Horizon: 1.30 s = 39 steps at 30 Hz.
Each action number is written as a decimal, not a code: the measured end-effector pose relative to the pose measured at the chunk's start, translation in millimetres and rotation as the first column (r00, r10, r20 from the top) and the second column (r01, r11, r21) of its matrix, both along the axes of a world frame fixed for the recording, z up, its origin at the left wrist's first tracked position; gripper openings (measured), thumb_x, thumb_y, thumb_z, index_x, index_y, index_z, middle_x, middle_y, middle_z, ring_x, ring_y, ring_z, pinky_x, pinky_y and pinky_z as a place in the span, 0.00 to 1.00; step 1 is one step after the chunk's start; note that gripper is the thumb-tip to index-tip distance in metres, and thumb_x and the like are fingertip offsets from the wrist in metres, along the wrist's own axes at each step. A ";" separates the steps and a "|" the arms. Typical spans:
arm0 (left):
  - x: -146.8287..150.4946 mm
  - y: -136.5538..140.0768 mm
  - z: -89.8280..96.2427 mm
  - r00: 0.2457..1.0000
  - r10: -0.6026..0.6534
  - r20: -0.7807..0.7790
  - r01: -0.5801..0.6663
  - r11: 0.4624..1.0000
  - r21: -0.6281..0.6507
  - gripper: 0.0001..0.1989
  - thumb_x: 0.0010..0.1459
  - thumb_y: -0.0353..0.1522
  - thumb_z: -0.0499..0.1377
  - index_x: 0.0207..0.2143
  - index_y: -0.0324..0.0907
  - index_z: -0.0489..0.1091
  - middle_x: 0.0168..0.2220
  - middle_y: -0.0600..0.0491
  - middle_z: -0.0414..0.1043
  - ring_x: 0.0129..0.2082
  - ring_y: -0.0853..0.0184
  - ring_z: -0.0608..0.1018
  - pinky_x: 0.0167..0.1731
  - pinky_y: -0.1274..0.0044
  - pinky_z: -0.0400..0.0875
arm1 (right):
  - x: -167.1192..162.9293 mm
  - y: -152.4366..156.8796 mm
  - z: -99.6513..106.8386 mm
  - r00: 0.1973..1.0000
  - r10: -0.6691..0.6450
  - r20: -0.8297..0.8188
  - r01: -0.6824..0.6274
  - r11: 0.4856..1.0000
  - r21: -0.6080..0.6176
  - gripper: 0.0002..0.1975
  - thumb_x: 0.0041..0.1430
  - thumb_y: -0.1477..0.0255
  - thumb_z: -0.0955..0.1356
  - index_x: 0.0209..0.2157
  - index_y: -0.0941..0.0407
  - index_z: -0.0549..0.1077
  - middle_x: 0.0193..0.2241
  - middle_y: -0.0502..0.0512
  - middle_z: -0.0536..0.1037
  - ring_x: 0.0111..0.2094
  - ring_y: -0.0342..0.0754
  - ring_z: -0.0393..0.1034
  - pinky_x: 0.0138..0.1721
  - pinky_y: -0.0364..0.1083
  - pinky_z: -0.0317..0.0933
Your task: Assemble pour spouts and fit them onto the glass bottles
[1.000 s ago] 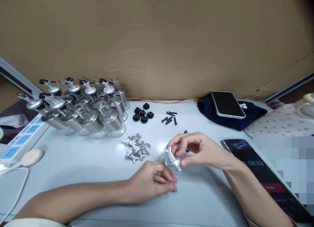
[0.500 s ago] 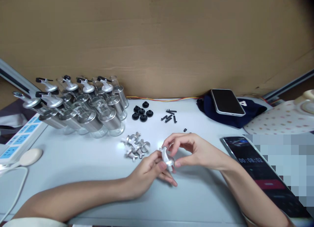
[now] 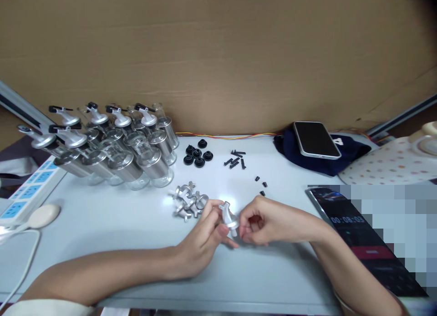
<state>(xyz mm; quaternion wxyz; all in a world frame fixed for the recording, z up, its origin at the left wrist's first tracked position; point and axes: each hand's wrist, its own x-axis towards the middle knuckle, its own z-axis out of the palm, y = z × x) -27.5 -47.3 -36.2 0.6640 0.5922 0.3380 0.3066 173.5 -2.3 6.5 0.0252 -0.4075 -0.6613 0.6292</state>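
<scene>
My left hand (image 3: pixel 205 243) grips a silver pour spout (image 3: pixel 229 218) between thumb and fingers, its narrow end pointing up and its flared base lower down. Right beside that base, my right hand (image 3: pixel 257 222) is closed with the fingertips pinched together. Whatever those fingers hold, if anything, is hidden. Just beyond my left hand lies a pile of similar silver spouts (image 3: pixel 187 200). Small black plugs (image 3: pixel 265 184) are scattered past my right hand.
Several glass bottles with steel bands (image 3: pixel 153 163) crowd the left, some topped with spouts. Black rubber stoppers (image 3: pixel 197 153) and thin black strips (image 3: pixel 235 161) lie at the back. A power strip (image 3: pixel 25 195), a dark cap (image 3: pixel 287 147) under a phone (image 3: pixel 317 140), and another phone (image 3: pixel 362 238) flank the table.
My right hand has curled its fingers into a pinch and dropped slightly beside the spout's base. The spout in my left hand has shifted a little left, and more black plugs show.
</scene>
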 end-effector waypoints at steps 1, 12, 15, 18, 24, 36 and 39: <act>-0.1 -0.2 0.2 1.000 -0.003 -0.006 0.003 1.000 0.007 0.26 0.62 0.53 0.44 0.46 0.41 0.61 0.51 0.47 0.49 0.37 0.70 0.76 0.43 0.69 0.77 | -1.7 -1.0 -0.1 1.000 -0.005 -0.002 0.005 1.000 -0.001 0.11 0.44 0.82 0.64 0.26 0.59 0.78 0.15 0.43 0.67 0.17 0.37 0.60 0.21 0.37 0.54; -0.7 1.8 5.3 0.992 -0.092 -0.083 0.100 0.990 0.099 0.22 0.65 0.49 0.43 0.47 0.41 0.61 0.56 0.44 0.47 0.36 0.71 0.74 0.46 0.69 0.75 | -13.6 -43.4 -14.7 0.995 -0.075 0.062 0.047 0.929 0.366 0.11 0.56 0.78 0.63 0.23 0.59 0.73 0.17 0.46 0.69 0.19 0.38 0.58 0.22 0.39 0.52; -1.5 1.2 0.9 0.990 -0.091 -0.112 0.106 0.985 0.138 0.21 0.66 0.47 0.43 0.47 0.41 0.61 0.57 0.44 0.48 0.42 0.67 0.73 0.48 0.68 0.74 | -17.3 -56.3 -22.0 0.982 -0.139 0.129 0.056 0.864 0.500 0.12 0.59 0.79 0.63 0.23 0.59 0.73 0.21 0.50 0.74 0.21 0.41 0.65 0.24 0.40 0.55; -2.2 0.2 -2.5 0.992 -0.088 -0.090 0.098 0.987 0.124 0.20 0.67 0.45 0.43 0.51 0.43 0.59 0.57 0.44 0.48 0.47 0.63 0.71 0.44 0.68 0.76 | -21.8 -66.9 -30.6 0.956 -0.205 0.208 0.022 0.761 0.648 0.11 0.57 0.83 0.64 0.25 0.59 0.73 0.23 0.52 0.77 0.22 0.44 0.71 0.24 0.41 0.57; 1.9 -1.4 2.8 0.996 -0.082 -0.032 0.084 0.994 0.075 0.21 0.66 0.47 0.43 0.51 0.43 0.59 0.57 0.44 0.49 0.43 0.64 0.74 0.43 0.67 0.77 | -25.6 -76.5 -37.7 0.944 -0.248 0.219 -0.088 0.450 0.889 0.10 0.48 0.87 0.66 0.28 0.60 0.74 0.23 0.52 0.77 0.18 0.48 0.73 0.18 0.43 0.55; 26.3 4.4 9.4 0.978 -0.094 -0.185 0.145 0.948 0.285 0.18 0.68 0.42 0.43 0.47 0.40 0.63 0.56 0.43 0.55 0.43 0.63 0.72 0.49 0.65 0.70 | -10.8 -90.3 -33.9 0.943 -0.261 0.205 -0.101 0.362 0.927 0.11 0.47 0.87 0.65 0.28 0.59 0.73 0.24 0.51 0.77 0.18 0.47 0.71 0.19 0.44 0.57; 26.6 5.7 9.2 0.976 -0.099 -0.193 0.149 0.953 0.262 0.18 0.68 0.43 0.43 0.43 0.40 0.63 0.55 0.43 0.56 0.43 0.63 0.71 0.45 0.66 0.74 | -11.3 -93.6 -31.0 0.951 -0.258 0.171 -0.066 0.370 0.927 0.11 0.49 0.86 0.63 0.29 0.59 0.73 0.24 0.52 0.76 0.19 0.47 0.70 0.20 0.44 0.57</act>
